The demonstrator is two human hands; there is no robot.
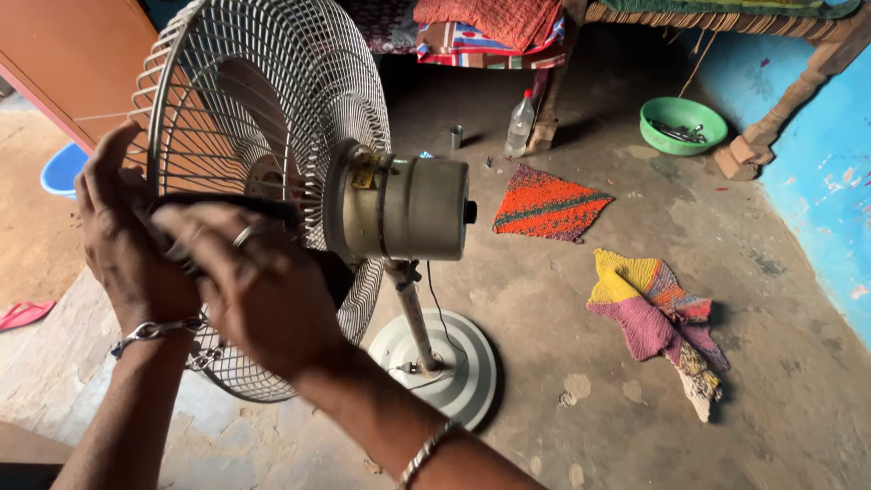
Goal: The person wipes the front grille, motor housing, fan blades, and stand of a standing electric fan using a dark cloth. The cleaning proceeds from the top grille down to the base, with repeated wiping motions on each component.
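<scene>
**Two hands on a dark cloth at the back of a pedestal fan**

A person's two bare hands meet at the left of the frame, against the rear wire guard [263, 100] of a pedestal fan. The left hand [122, 240], a chain bracelet at its wrist, is raised with fingers pointing up and its palm pressed to the rim of the guard. The right hand [259, 290], a ring on one finger and a bracelet lower on the forearm, lies across it, fingers curled over a dark cloth [227, 207] that sits between the two hands and the wire. Both hands grasp the cloth; how much of it each one holds cannot be told, since the hands cover most of it.

The fan's cylindrical metal motor housing [404, 207] juts toward the centre of the frame, a small black knob on its end. Below it a slim pole [414, 313] drops to a round pale base [454, 358] on the bare, stained floor, with a thin cord running down beside the pole.

To the right of centre lie two knitted mats: an orange one with dark stripes [547, 204] and, lower right, a yellow, pink and purple one [658, 313]. Toward the top of the frame stand a clear plastic bottle [520, 124] and a small metal cup [456, 136], near the leg of a cot piled with patterned bedding. A green bowl [682, 125] holding small metal items sits at upper right beside a blue wall. A red sandal [23, 314] shows at the far left edge.
</scene>
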